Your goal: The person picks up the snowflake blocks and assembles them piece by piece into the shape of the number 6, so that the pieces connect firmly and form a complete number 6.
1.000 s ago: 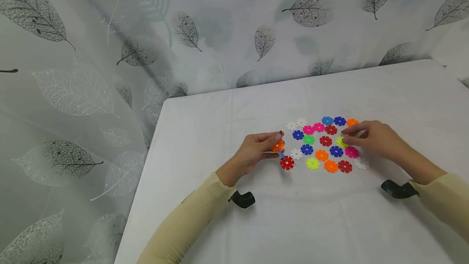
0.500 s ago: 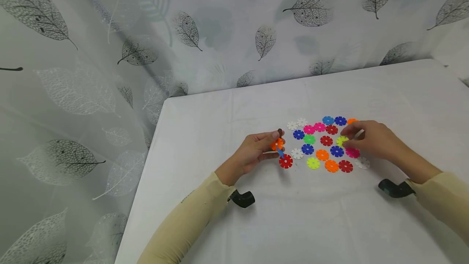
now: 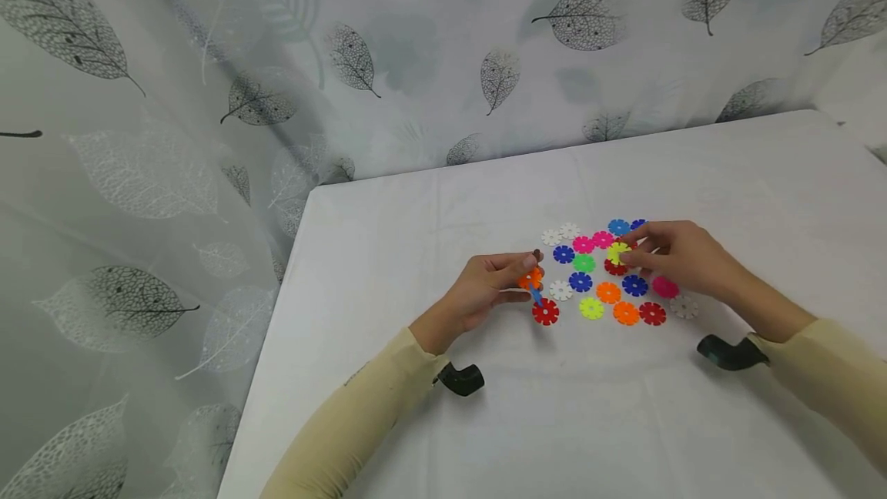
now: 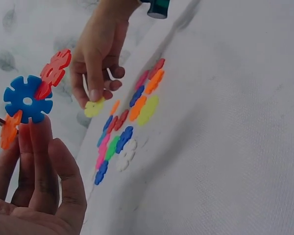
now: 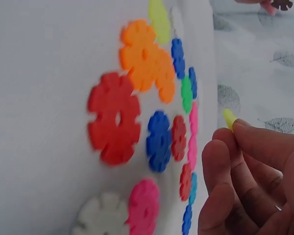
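My left hand [image 3: 478,291] grips a small chain of interlocking notched discs, raised over the white table. An orange disc [image 3: 530,277] sits at the fingers, a blue disc [image 4: 28,99] joins it edge-on, and a red disc [image 3: 545,312] forms the lower end. A dark brown piece [image 3: 537,254] pokes out above the thumb. Between thumb and fingertips my right hand [image 3: 672,252] pinches a yellow disc [image 3: 618,254], held above the other discs; the right wrist view shows only a sliver of it past the thumb.
Several loose discs lie flat in a loose patch on the table [image 3: 554,422], among them a green one [image 3: 584,263], a pink one [image 3: 665,287] and a white one [image 3: 684,307]. A leaf-print curtain [image 3: 416,60] hangs behind. Dark curved pieces [image 3: 463,380] stick out under both sleeves.
My right hand has lifted the yellow disc from the right side of the patch and carried it left. The left hand stays nearly in place with its chain.
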Demonstrator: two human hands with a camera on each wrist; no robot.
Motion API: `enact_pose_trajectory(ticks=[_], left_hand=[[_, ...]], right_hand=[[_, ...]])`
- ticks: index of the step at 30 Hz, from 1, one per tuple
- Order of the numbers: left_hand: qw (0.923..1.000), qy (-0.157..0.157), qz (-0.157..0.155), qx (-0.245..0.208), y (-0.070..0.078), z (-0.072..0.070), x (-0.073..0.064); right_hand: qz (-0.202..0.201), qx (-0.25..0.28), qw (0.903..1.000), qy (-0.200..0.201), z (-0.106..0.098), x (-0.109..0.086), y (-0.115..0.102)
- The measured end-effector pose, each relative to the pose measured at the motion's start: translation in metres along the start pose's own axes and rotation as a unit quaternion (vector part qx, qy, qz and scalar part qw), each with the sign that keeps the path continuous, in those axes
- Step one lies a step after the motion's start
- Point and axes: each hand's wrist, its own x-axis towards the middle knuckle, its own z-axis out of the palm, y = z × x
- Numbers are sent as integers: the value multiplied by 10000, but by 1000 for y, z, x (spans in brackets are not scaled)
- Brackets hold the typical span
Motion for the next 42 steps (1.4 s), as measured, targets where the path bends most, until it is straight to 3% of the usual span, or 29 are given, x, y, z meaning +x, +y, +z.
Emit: enact_pose_trajectory(ticks=[14,21,42], left_hand=[[9996,-75,15,282,-5,5,-2],[9995,-98,9,300,-9,6,0],[9987,-59,156,490,-9,10,-1]], right_hand=[[-762,879,9931,-174,12,-2,-38],[-1214,1037,9871,-134,18,-3,-53],[-1550,1407,9778,-60,27,-3,-69]])
